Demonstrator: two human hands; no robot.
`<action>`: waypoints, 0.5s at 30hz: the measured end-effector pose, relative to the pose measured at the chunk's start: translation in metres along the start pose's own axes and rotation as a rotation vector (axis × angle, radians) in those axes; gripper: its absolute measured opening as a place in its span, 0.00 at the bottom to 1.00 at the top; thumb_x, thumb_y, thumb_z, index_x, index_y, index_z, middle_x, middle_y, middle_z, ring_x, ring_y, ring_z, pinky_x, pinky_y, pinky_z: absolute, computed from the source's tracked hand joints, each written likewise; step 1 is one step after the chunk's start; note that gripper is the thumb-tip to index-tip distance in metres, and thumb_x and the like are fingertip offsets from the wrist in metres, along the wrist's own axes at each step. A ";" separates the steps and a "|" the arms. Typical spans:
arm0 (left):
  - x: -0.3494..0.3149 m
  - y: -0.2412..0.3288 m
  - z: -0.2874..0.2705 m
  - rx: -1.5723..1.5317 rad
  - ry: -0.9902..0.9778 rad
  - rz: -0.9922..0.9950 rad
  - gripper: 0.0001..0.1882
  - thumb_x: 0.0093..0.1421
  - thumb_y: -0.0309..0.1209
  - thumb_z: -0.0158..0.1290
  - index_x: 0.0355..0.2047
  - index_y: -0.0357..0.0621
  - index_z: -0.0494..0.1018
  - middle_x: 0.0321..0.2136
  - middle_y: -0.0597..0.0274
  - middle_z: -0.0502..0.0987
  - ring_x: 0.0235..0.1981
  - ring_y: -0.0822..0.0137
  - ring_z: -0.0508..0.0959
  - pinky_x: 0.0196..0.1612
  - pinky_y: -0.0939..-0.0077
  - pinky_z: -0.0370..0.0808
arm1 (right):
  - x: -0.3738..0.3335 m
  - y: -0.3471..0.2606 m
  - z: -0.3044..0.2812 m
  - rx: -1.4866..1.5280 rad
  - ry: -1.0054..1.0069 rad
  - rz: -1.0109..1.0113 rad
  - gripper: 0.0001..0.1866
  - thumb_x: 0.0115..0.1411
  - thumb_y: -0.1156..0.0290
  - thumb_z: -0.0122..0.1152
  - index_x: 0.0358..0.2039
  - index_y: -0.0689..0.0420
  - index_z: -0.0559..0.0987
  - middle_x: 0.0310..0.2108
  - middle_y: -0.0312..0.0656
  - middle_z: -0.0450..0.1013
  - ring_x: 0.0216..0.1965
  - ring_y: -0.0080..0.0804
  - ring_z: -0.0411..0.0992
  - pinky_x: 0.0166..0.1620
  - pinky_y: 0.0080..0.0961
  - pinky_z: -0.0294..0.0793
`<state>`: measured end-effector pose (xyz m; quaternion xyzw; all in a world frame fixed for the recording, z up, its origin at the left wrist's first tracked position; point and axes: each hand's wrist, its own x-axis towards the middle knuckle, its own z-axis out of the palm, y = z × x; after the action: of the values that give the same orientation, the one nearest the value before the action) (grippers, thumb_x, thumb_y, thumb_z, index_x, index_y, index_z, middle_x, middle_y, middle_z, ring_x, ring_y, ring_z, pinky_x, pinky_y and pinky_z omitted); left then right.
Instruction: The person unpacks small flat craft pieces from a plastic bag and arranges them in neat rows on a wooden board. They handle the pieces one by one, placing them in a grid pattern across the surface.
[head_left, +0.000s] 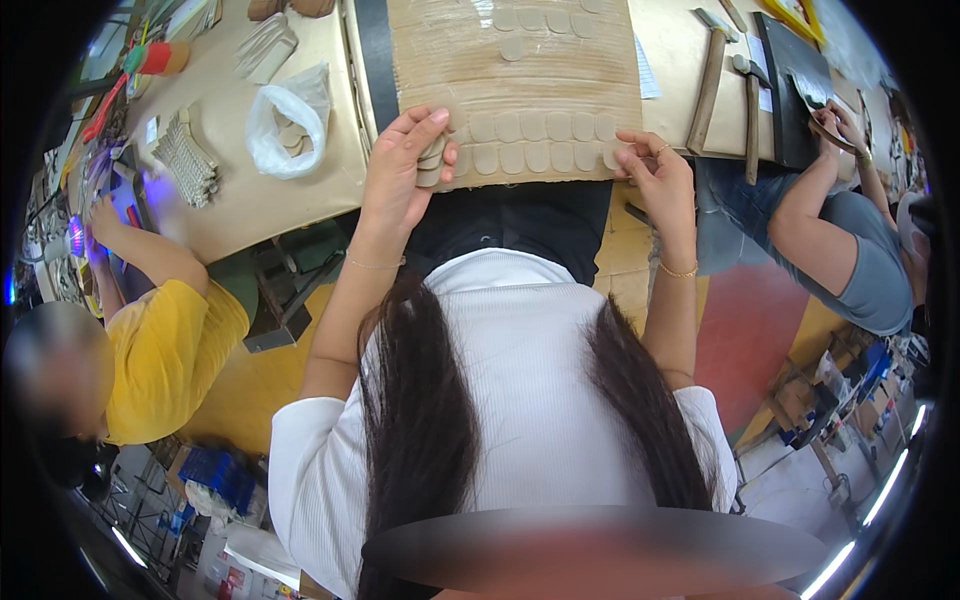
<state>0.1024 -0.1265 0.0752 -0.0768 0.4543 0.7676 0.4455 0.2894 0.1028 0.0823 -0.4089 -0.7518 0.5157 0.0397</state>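
Observation:
A ridged tan board (560, 75) lies on the worktable in front of me, with rows of small flat rounded tan pieces (530, 140) laid on it. My left hand (405, 170) rests at the board's near left corner and holds a small stack of those pieces (433, 165) between thumb and fingers. My right hand (655, 175) is at the board's near right corner, fingertips pinching or touching the last piece in the lower row. A thin bracelet sits on each wrist.
A white plastic bag (290, 120) with more pieces lies on the table at left, beside a grey stack (190, 160). A person in yellow (170, 350) works at left, and a person in grey (850, 250) at right. Wooden tools (710, 90) lie right of the board.

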 end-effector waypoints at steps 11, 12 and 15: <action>0.003 -0.002 -0.001 -0.015 -0.021 -0.007 0.07 0.61 0.29 0.56 0.36 0.41 0.70 0.27 0.65 0.73 0.22 0.73 0.74 0.19 0.82 0.70 | 0.002 0.004 0.003 -0.035 -0.020 0.083 0.14 0.55 0.72 0.66 0.42 0.62 0.77 0.24 0.36 0.76 0.23 0.18 0.72 0.28 0.16 0.72; 0.002 -0.002 0.000 -0.013 -0.022 -0.006 0.07 0.61 0.29 0.56 0.35 0.41 0.70 0.27 0.65 0.73 0.22 0.73 0.74 0.19 0.82 0.70 | 0.002 0.004 0.004 -0.043 -0.012 0.077 0.14 0.55 0.72 0.66 0.42 0.62 0.77 0.24 0.36 0.76 0.23 0.18 0.72 0.28 0.16 0.72; 0.002 -0.002 0.002 -0.002 -0.019 -0.020 0.07 0.60 0.29 0.56 0.35 0.42 0.70 0.27 0.65 0.73 0.22 0.73 0.74 0.18 0.82 0.70 | 0.000 0.001 0.006 -0.097 0.012 0.085 0.14 0.56 0.72 0.66 0.43 0.61 0.77 0.24 0.34 0.75 0.22 0.16 0.70 0.26 0.15 0.69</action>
<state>0.1035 -0.1237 0.0739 -0.0744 0.4484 0.7644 0.4573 0.2874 0.0982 0.0788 -0.4451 -0.7577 0.4773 0.0022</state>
